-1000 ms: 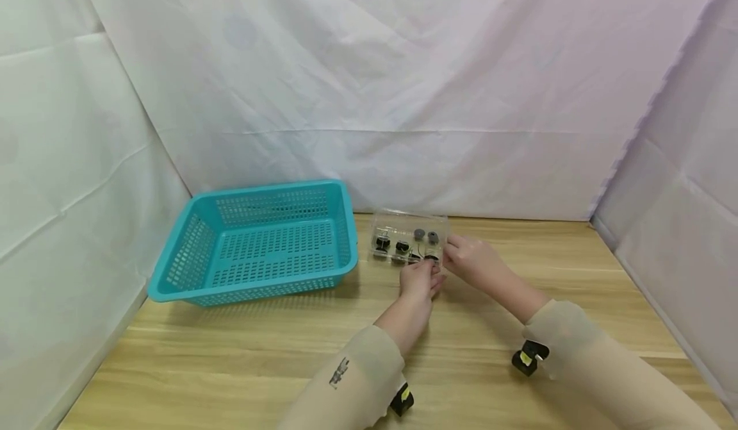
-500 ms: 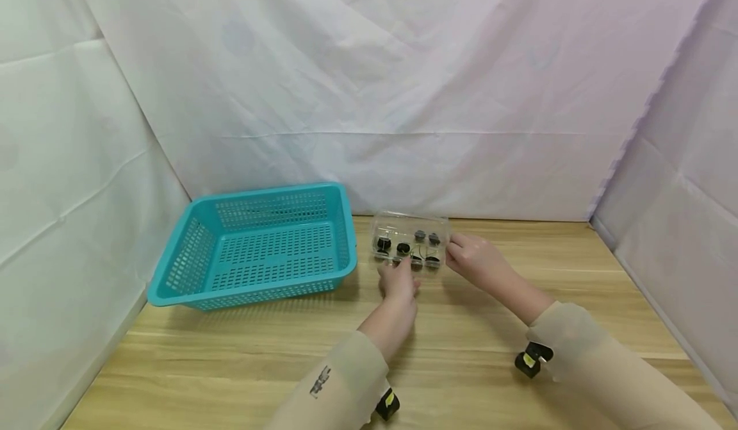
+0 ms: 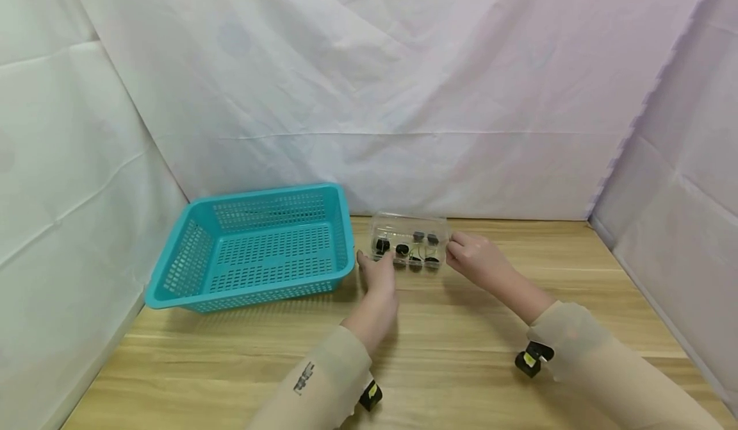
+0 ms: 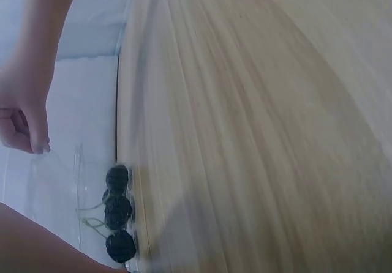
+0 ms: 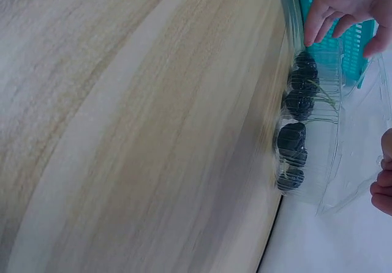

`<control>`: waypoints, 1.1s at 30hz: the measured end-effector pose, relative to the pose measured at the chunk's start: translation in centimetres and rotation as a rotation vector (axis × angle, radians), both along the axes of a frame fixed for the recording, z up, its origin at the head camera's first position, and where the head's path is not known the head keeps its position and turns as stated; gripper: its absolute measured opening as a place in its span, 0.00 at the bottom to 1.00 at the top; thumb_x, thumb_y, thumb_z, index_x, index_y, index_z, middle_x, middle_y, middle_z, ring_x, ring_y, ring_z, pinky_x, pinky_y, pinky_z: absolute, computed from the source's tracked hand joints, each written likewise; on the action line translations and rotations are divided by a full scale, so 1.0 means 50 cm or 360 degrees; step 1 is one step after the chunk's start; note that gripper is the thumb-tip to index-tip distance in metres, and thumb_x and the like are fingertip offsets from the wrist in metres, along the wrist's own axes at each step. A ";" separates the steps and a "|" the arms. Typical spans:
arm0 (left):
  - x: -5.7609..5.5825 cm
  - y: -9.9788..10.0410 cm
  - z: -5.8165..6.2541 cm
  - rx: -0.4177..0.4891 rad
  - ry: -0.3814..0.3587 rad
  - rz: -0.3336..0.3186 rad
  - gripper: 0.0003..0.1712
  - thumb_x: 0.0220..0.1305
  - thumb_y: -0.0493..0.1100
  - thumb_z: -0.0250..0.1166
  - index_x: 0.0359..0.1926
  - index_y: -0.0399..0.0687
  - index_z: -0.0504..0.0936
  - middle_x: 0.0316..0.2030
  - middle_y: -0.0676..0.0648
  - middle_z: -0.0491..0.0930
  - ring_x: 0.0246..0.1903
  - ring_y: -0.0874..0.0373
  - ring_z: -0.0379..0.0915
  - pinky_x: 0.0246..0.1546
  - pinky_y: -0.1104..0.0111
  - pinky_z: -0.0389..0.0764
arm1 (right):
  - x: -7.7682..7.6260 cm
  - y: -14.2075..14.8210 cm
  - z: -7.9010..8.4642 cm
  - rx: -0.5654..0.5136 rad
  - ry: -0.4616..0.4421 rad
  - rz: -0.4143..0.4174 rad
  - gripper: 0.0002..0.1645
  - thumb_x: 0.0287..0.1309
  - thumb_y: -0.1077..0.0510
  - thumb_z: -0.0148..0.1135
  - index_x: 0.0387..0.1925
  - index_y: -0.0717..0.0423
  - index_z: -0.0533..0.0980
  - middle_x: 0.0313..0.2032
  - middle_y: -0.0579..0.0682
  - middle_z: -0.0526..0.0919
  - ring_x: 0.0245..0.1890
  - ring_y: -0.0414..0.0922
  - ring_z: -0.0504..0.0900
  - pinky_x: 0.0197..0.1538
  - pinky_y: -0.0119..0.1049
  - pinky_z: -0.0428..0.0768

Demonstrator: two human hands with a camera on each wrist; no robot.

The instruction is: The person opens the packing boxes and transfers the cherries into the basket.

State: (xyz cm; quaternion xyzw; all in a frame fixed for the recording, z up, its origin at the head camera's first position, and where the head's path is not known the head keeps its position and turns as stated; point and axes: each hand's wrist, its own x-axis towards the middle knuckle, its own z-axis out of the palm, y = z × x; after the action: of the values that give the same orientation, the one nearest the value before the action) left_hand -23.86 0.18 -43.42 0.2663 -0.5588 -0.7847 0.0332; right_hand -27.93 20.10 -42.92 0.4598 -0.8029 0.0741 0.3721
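A clear plastic clamshell box [image 3: 398,223] stands near the back wall with its lid raised. Inside lie several dark, round, cherry-like fruits [image 5: 300,103] with thin green stems. My right hand [image 3: 475,260] pinches the lid's right edge; the left wrist view shows that right hand [image 4: 27,114] with finger and thumb together on the thin plastic. At the box's front left corner is my left hand [image 3: 378,282], thumb and fingers spread apart. In the right wrist view the left hand [image 5: 358,7] has its fingertips close to the box's end; whether they touch it is unclear.
A turquoise slotted basket [image 3: 340,275] stands on the wooden table [image 3: 461,366] just left of the box. White cloth [image 3: 403,109] hangs behind and along both sides. A small black camera [image 3: 370,395] hangs at the left wrist, another camera [image 3: 529,359] at the right.
My left hand has slid left along the box's front, from near its right end to its left corner, and its fingers have spread. The right hand keeps its place at the lid.
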 end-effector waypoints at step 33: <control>-0.012 -0.034 -0.015 -0.0132 -0.0001 -0.0182 0.44 0.58 0.23 0.48 0.75 0.41 0.48 0.71 0.35 0.54 0.70 0.41 0.50 0.68 0.53 0.55 | -0.026 -0.016 0.039 -0.0424 -0.0207 -0.0295 0.06 0.52 0.71 0.67 0.34 0.67 0.81 0.31 0.56 0.80 0.24 0.49 0.79 0.25 0.40 0.78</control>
State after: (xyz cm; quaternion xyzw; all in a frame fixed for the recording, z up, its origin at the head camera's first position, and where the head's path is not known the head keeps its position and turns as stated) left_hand -24.44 -1.51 -44.15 0.2326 -0.6051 -0.7614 -0.0010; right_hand -29.23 19.28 -40.99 0.3246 -0.8473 0.1747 0.3822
